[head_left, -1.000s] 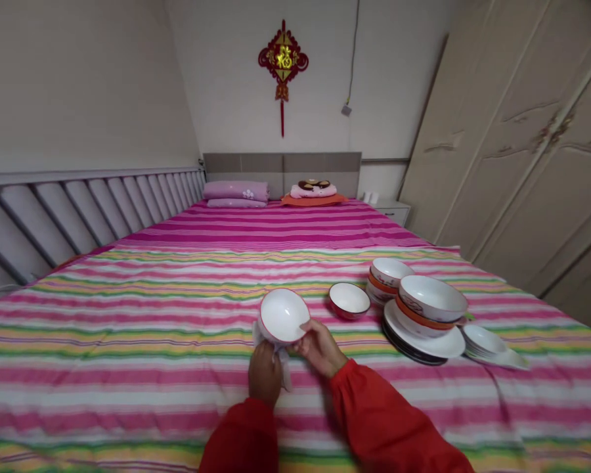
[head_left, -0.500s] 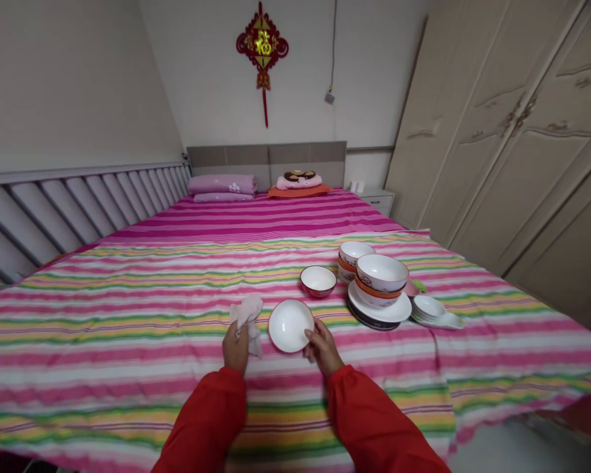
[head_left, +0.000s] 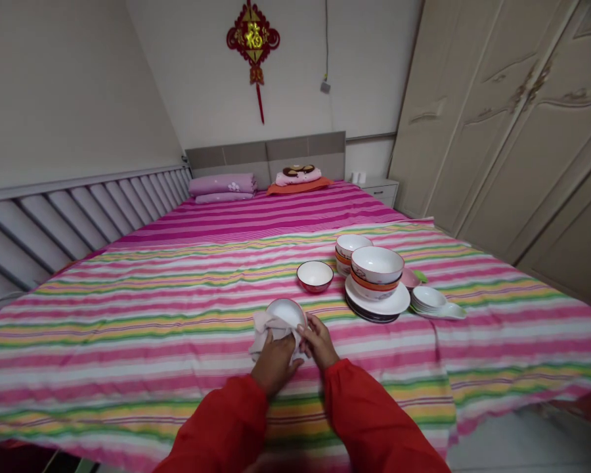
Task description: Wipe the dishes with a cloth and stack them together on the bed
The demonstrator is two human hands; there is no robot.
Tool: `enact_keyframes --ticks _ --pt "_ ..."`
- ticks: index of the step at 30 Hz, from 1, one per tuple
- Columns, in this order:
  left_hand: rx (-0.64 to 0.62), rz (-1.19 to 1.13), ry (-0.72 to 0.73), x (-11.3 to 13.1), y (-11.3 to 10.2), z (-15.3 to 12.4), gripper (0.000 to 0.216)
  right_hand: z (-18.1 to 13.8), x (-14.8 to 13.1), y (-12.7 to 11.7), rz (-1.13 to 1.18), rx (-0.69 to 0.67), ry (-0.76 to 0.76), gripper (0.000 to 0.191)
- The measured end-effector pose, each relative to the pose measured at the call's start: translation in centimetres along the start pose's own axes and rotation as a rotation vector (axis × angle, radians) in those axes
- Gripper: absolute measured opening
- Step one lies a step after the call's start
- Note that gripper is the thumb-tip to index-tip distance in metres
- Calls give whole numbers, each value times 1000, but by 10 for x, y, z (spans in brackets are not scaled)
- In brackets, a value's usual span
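A white bowl (head_left: pixel 287 309) is tilted toward me above the striped cloth, its right rim pinched by my right hand (head_left: pixel 319 341). My left hand (head_left: pixel 276 362) presses a pale pinkish cleaning cloth (head_left: pixel 263 326) into the bowl's near side. The cloth covers the lower left of the bowl, and some of my left fingers are hidden in its folds. Just beyond, a red bowl with a white inside (head_left: pixel 315 276) sits by itself, apart from both hands.
To the right, stacked bowls (head_left: pixel 377 264) stand on plates (head_left: pixel 400 299). Behind them is another bowl stack (head_left: pixel 353 245); small white dishes (head_left: pixel 429 297) and a white spoon (head_left: pixel 454 311) lie farther right. All rest on a striped sheet (head_left: pixel 152 328) over the bed.
My left hand has moved right, bringing the cloth from beside the bowl into it. My right hand still holds the bowl's rim. The view has shifted slightly.
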State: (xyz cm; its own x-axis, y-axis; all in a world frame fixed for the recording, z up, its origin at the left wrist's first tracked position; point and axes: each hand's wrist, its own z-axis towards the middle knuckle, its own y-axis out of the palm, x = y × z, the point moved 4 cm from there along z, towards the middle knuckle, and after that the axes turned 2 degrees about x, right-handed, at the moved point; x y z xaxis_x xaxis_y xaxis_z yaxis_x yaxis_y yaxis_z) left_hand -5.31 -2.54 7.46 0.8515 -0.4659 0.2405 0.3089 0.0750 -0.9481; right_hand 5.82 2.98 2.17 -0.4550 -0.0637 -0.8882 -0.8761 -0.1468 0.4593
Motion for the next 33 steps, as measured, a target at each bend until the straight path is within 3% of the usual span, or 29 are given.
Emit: enact_keyframes --ticks 4,6,10,13,16,19,23,26,31,33 --pt "-45 118 26 -24 -4 -6 29 1 2 1 -36 0 -38 51" --pt "3 77 15 -28 -7 -5 22 1 3 4 -42 -23 -42 58" --pt "143 -288 -168 -13 -1 8 30 -2 3 10 -19 -100 -42 75" --pt "120 -495 -255 3 8 17 35 -3 -1 9 10 -82 -35 65" --pt "90 -366 -113 4 2 15 30 -4 -5 7 10 -73 -34 59" --pt "37 -111 36 -19 -7 4 22 -4 -6 6 -19 -75 -30 63" --pt "6 1 64 -43 -12 -4 21 -4 -4 8 -33 -83 -21 70" --pt "67 -67 6 -30 -6 2 20 -4 -1 9 -31 -89 -13 77" --pt "135 -485 -239 2 14 17 40 -4 -2 6 -16 -53 -18 73" --pt "122 -453 -176 5 13 17 37 -4 -4 4 12 -34 -8 72"
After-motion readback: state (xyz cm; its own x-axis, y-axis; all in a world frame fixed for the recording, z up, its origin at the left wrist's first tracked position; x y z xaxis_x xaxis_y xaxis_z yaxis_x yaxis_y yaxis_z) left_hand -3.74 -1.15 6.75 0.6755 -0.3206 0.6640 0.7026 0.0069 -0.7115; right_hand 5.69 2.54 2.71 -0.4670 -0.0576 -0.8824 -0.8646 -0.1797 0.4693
